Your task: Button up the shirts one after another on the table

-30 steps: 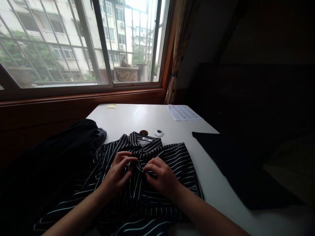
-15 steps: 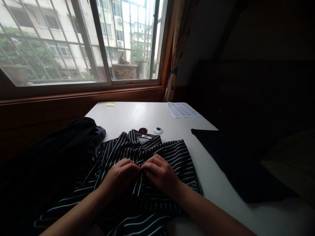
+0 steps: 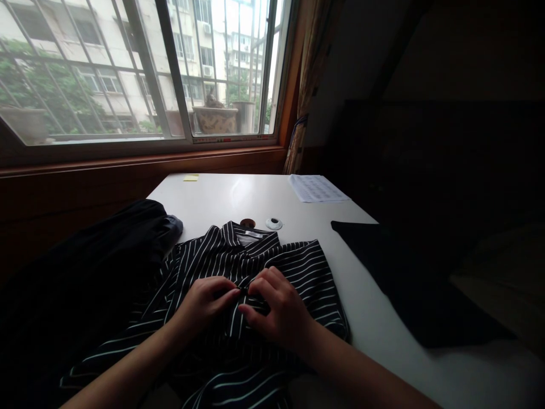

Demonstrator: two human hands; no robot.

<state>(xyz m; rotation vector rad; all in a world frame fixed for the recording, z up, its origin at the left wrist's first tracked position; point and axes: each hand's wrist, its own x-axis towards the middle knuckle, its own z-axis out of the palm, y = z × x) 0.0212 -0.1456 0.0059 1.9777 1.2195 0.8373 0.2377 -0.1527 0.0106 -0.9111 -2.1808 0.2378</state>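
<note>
A black shirt with white stripes (image 3: 298, 267) lies front-up on the white table (image 3: 225, 196), collar toward the window. My left hand (image 3: 204, 301) and my right hand (image 3: 279, 309) meet at the shirt's front opening, a little below the collar. Both pinch the fabric there, fingertips almost touching. What sits between the fingertips is too small and dark to make out.
A dark garment (image 3: 128, 233) is heaped at the left of the table. A black cloth (image 3: 383, 255) lies at the right edge. Behind the collar sit a brown round object (image 3: 247, 222) and a white round object (image 3: 273, 223). A printed sheet (image 3: 317, 188) and a yellow note (image 3: 191, 178) lie near the window.
Both hands have slid a little toward me down the shirt front and drawn closer together, still pinching the fabric. The view has tipped slightly.
</note>
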